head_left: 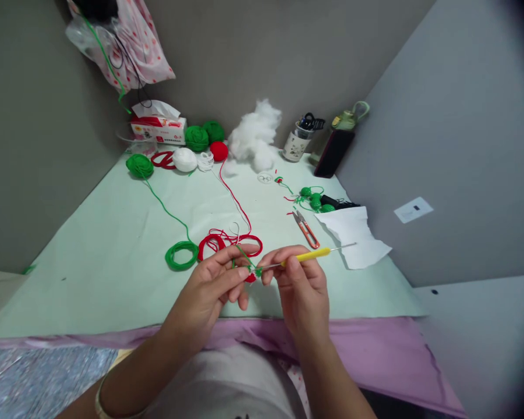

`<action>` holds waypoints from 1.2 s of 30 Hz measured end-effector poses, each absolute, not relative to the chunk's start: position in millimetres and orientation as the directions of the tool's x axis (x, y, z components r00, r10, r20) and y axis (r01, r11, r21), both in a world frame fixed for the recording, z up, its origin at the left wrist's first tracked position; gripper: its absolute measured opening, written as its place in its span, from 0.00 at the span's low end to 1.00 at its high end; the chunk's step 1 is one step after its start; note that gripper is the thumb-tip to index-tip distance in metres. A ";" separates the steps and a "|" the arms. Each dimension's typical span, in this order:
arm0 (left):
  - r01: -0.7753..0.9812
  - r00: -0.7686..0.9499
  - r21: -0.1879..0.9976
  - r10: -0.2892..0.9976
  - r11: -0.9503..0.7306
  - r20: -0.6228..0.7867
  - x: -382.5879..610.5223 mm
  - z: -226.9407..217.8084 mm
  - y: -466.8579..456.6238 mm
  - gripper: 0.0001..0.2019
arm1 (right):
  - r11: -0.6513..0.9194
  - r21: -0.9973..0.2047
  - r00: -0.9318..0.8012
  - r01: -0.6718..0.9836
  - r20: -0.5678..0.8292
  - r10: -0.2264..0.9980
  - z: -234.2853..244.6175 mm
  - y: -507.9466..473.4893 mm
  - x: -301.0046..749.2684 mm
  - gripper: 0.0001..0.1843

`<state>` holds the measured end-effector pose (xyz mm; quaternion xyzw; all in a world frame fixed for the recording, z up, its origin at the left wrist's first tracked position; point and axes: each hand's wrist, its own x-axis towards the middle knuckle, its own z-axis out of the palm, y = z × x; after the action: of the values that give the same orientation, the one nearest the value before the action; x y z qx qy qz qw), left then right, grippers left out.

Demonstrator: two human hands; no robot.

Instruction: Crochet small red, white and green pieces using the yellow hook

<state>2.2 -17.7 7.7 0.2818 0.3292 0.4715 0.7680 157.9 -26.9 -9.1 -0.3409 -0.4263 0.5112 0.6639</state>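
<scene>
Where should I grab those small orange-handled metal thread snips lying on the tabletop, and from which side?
Probably by the orange handle end of the snips, coming from above on your near side: they lie flat, blades pointing away and leftward, handle end towards you. Your right hand is closer, but it holds a slim yellow-handled metal hook.

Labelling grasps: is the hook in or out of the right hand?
In: the right hand pinches the yellow-handled hook. Its inner end is at the crochet; cannot tell if through a stitch.
</scene>
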 end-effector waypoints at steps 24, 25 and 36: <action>-0.574 0.360 0.666 0.877 0.476 -0.317 -1.6 8.6 -13.7 0.19 | 0.575 -0.801 0.149 0.164 0.597 0.788 -16.8 -34.4 162.3 0.15; -0.572 0.350 0.683 0.888 0.454 -0.298 -2.5 9.4 -13.4 0.19 | 0.542 -0.838 0.181 0.065 0.543 0.820 -13.2 -32.9 160.7 0.14; -0.541 0.293 0.771 0.935 0.335 -0.200 1.4 5.7 -16.9 0.21 | 0.647 -0.601 -0.082 0.469 0.700 0.709 -17.9 -38.9 158.0 0.21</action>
<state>1.4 -16.9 5.7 0.2975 0.3308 0.4941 0.7469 158.0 -38.9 -17.9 -0.4052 -0.7273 0.1105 0.5429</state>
